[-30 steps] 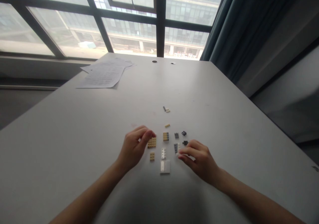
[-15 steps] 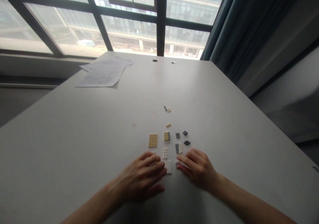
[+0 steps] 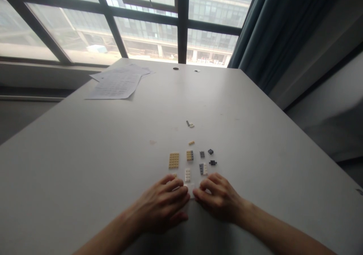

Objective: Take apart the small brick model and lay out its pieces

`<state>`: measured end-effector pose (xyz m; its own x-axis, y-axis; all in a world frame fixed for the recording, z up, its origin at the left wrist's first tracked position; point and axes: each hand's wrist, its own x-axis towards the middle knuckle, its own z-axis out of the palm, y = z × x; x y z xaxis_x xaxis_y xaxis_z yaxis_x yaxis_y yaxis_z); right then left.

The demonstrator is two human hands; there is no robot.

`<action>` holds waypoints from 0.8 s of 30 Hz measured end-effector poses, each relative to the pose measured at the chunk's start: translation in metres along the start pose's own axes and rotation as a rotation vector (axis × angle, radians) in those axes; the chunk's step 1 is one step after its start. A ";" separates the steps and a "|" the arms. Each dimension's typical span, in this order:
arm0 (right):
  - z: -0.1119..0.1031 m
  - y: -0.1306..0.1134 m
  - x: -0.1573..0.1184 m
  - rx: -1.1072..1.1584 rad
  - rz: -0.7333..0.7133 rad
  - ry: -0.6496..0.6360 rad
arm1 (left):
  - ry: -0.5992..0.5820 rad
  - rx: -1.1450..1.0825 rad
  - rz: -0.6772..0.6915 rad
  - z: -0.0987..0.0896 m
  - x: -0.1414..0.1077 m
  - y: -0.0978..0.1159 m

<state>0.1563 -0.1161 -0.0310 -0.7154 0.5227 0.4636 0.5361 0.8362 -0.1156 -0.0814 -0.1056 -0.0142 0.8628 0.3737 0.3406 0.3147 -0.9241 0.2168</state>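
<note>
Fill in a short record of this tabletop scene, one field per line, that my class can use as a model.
Surface: white table
Left hand: fingertips at left edge of smooth white piece
Right hand: fingertips at its right edge; grip unclear
Just beyond the smooth piece: white studded piece
Larger tan plate: flat, left of the tan-and-gray pieces
Far left: printed papers, overlapping
Background: windows, dark curtain at right

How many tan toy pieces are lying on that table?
4 visible: a large plate, a short strip farther away, a tan block against a grey piece, and a small piece mostly covered by the left hand. More may be hidden.
</note>
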 end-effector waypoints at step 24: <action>-0.026 0.063 0.036 0.241 0.474 0.081 | 0.642 0.035 -0.387 -0.007 -0.017 -0.032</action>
<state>0.1759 -0.0489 0.0010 -0.3777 0.8458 0.3769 0.6671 0.5308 -0.5227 -0.1094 -0.0821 -0.0205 0.2913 0.6357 0.7149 0.5703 -0.7154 0.4038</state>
